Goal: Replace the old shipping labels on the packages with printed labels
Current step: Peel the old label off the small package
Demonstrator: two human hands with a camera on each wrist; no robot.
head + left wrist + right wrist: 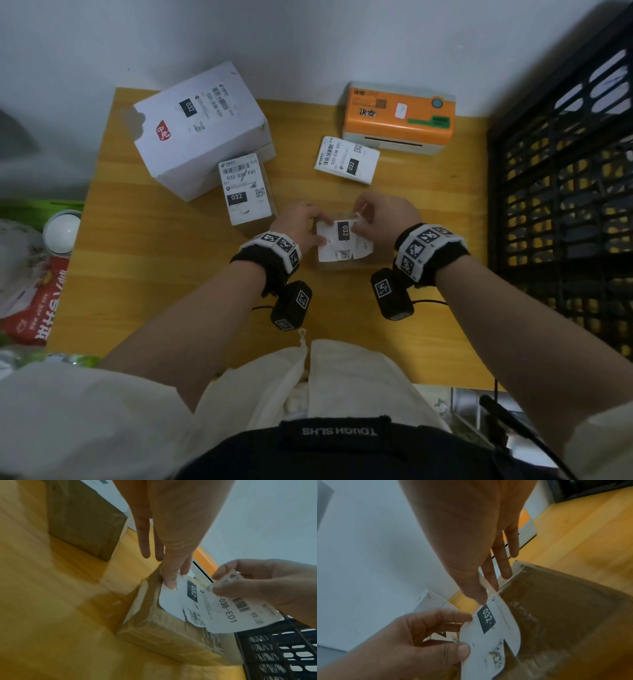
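Observation:
A small brown taped package (pixel 342 265) (pixel 163 632) (pixel 556 615) lies mid-table. On its top is a white shipping label (pixel 342 240) (pixel 221 609) (pixel 489 635) marked 032, torn and partly lifted. My left hand (pixel 301 224) (pixel 173 577) (pixel 464 632) grips the package's left side, with the thumb pressing the label's corner down. My right hand (pixel 380 212) (pixel 221 582) (pixel 486 592) pinches the label's raised far end between thumb and fingers, curling it off the package.
An orange label printer (pixel 399 116) stands at the back right, with a printed label (pixel 346 159) in front of it. A big white box (pixel 198 126) and a small labelled box (pixel 245 192) sit at the left. A black crate (pixel 561 205) borders the right edge.

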